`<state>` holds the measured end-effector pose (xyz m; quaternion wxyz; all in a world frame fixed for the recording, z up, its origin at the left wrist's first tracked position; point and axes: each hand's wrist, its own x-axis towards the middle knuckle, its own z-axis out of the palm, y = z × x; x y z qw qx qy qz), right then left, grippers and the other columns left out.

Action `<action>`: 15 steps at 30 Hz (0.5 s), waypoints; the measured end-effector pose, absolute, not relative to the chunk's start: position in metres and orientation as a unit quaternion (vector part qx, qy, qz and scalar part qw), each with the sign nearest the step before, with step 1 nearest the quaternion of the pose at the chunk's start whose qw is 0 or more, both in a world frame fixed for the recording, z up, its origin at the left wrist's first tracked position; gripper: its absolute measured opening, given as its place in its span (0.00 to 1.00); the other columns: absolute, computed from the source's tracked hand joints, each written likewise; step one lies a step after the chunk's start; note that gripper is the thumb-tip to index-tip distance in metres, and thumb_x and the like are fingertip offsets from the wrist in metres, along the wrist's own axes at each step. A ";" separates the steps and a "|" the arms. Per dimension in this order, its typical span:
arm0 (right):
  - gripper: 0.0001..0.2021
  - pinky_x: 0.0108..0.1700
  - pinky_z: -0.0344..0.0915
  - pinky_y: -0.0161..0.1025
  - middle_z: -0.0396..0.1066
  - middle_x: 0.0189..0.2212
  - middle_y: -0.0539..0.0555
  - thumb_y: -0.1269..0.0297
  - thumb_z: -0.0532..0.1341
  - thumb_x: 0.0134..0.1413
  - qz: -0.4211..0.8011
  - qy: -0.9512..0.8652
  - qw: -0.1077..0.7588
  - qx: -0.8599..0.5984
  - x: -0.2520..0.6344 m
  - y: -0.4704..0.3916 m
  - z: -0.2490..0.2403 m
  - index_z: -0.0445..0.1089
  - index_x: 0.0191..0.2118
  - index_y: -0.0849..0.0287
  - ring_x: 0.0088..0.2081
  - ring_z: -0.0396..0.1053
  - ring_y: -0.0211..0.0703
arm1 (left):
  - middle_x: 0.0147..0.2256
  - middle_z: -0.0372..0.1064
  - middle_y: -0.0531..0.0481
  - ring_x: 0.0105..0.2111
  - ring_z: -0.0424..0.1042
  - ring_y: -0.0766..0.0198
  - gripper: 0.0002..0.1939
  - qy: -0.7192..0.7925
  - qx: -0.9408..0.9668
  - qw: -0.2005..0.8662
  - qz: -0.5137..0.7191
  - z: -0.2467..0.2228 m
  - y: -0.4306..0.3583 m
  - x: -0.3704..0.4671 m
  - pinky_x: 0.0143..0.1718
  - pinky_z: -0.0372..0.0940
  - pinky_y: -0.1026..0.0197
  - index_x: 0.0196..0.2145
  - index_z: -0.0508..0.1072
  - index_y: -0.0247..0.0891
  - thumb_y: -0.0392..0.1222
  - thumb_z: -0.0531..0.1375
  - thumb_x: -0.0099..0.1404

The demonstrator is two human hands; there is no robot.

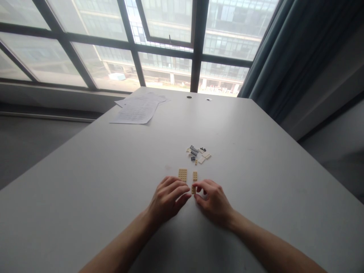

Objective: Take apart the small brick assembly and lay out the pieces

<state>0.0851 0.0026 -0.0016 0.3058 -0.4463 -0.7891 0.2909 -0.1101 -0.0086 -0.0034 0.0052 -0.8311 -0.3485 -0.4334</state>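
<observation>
The right grip (214,197) pinches the tan building brick (193,190) by its near and far ends, apparently leaving its flank exposed toward the left grip (170,197), narrowly parted just beside.

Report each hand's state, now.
Left hand: open, fingers loosely curled, no piece visible in its grip.
Right hand: closed, thumb and fingertips on the nearer narrow tan brick.

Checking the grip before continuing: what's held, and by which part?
The right hand pinches the nearest tan brick by its far and near ends; the left hand seems empty.
</observation>
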 end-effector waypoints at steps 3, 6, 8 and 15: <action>0.14 0.43 0.62 0.40 0.71 0.32 0.53 0.74 0.60 0.49 0.246 -0.804 0.274 -0.466 0.086 0.003 -0.003 0.73 0.43 0.57 0.37 0.66 0.44 | 0.31 0.73 0.50 0.34 0.70 0.64 0.02 -0.362 -0.825 0.013 -0.434 -0.004 -0.008 -0.110 0.38 0.64 0.60 0.35 0.71 0.39 0.37 0.60 0.63; 0.14 0.45 0.62 0.40 0.71 0.35 0.54 0.73 0.60 0.50 0.232 -0.810 0.257 -0.474 0.086 0.004 -0.004 0.72 0.44 0.57 0.39 0.66 0.45 | 0.31 0.73 0.50 0.34 0.70 0.64 0.02 -0.364 -0.827 0.014 -0.428 -0.005 -0.007 -0.110 0.38 0.63 0.60 0.35 0.71 0.39 0.36 0.60 0.63; 0.14 0.46 0.62 0.40 0.71 0.36 0.55 0.72 0.60 0.51 0.227 -0.814 0.250 -0.473 0.086 0.004 -0.004 0.72 0.45 0.57 0.40 0.66 0.45 | 0.31 0.73 0.50 0.34 0.69 0.63 0.02 -0.364 -0.831 0.011 -0.421 -0.005 -0.007 -0.110 0.38 0.63 0.60 0.35 0.71 0.39 0.36 0.60 0.63; 0.12 0.45 0.62 0.39 0.70 0.36 0.55 0.70 0.60 0.53 0.222 -0.820 0.240 -0.470 0.086 0.004 -0.003 0.73 0.44 0.56 0.40 0.66 0.44 | 0.34 0.73 0.49 0.36 0.69 0.62 0.02 -0.355 -0.858 -0.001 -0.371 -0.005 -0.006 -0.108 0.40 0.63 0.58 0.35 0.72 0.40 0.36 0.59 0.64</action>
